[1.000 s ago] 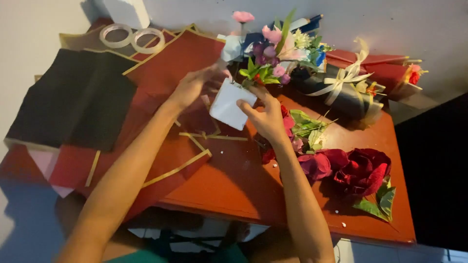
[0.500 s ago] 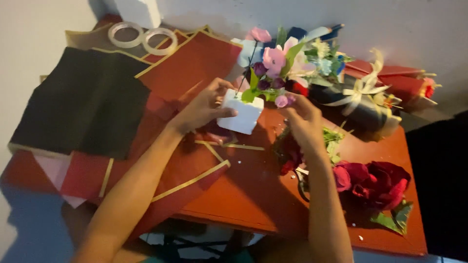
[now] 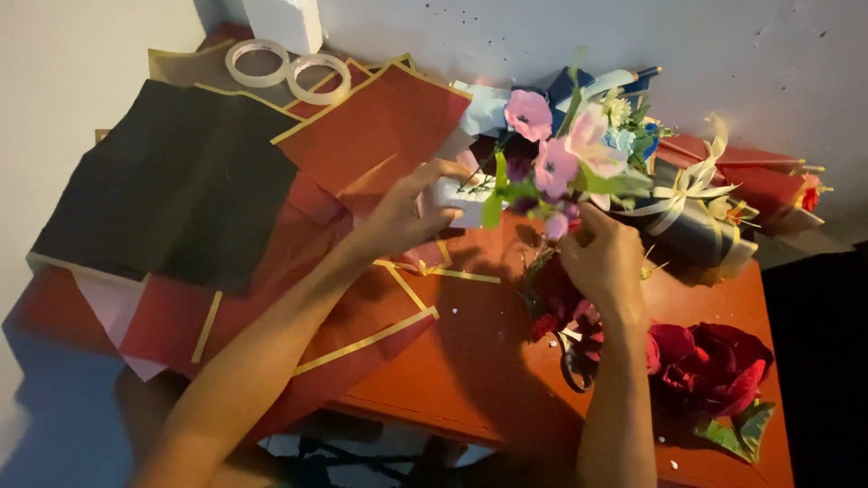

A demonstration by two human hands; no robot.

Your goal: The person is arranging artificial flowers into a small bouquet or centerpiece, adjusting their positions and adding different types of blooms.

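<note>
wall: white, speckled, behind and left | table: reddish-brown wood, set against wall | light: dim, warm, hard shadows | right edge: dark | floor: hardly visible

Item, as I view it from the head camera: left hand and right hand, both bare; forearms unsleeved; no rings, watch or gloves visible.

A single head-worn camera looks steeply down and forward, from fairly close, over both forearms at the bench against the wall, its dim far-right edge perhaps cropped.
</note>
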